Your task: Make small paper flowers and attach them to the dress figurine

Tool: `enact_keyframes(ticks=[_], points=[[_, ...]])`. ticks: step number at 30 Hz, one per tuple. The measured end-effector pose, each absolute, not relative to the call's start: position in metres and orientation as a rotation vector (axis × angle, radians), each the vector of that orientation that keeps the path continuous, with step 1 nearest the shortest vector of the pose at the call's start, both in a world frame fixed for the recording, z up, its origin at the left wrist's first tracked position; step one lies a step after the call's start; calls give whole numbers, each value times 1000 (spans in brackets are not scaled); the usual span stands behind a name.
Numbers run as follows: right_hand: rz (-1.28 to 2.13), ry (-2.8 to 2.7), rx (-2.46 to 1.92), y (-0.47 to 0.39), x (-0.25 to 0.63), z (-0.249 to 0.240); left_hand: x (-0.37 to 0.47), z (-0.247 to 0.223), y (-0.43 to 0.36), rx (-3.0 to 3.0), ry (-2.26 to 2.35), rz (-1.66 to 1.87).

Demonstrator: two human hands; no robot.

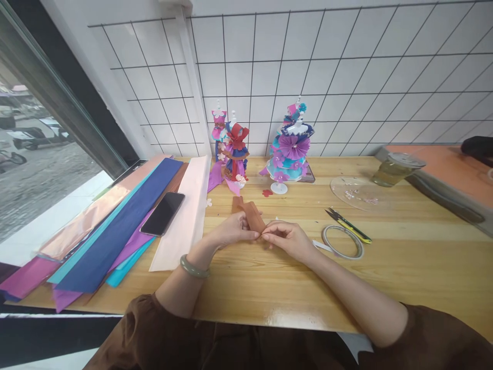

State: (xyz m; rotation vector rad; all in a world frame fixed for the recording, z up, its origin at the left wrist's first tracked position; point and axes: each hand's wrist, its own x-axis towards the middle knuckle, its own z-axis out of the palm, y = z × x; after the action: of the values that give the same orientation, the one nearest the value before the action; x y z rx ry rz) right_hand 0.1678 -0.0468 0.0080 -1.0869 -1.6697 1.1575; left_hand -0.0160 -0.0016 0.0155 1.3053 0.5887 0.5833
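Observation:
A strip of brown crepe paper (253,216) is held between my two hands over the middle of the wooden table (246,288). My left hand (234,228) is closed round its lower left part, thumb reaching toward the right. With fingertips pinched, my right hand (287,237) grips the paper's lower right edge, close to the left thumb. The far end of the strip extends beyond the left hand. Behind stand small dress forms in colourful paper, one with a red flower (238,134) and one with a purple fan rosette (294,147).
Paper sheets (123,226) and a black phone (162,214) lie left. On the right are a tape roll (342,242), black-tipped snips (339,218), a yellow cutter (356,232), a clear plate (356,194) and a cup (396,168). A red paper flower (267,193) lies behind the hands.

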Motion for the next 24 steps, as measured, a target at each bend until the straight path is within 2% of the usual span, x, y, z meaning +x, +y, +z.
enact_keyframes(ticks=[24], points=[[1253,-1493,-1196,-42,174,3,-13,22,-3,1303,635,559]])
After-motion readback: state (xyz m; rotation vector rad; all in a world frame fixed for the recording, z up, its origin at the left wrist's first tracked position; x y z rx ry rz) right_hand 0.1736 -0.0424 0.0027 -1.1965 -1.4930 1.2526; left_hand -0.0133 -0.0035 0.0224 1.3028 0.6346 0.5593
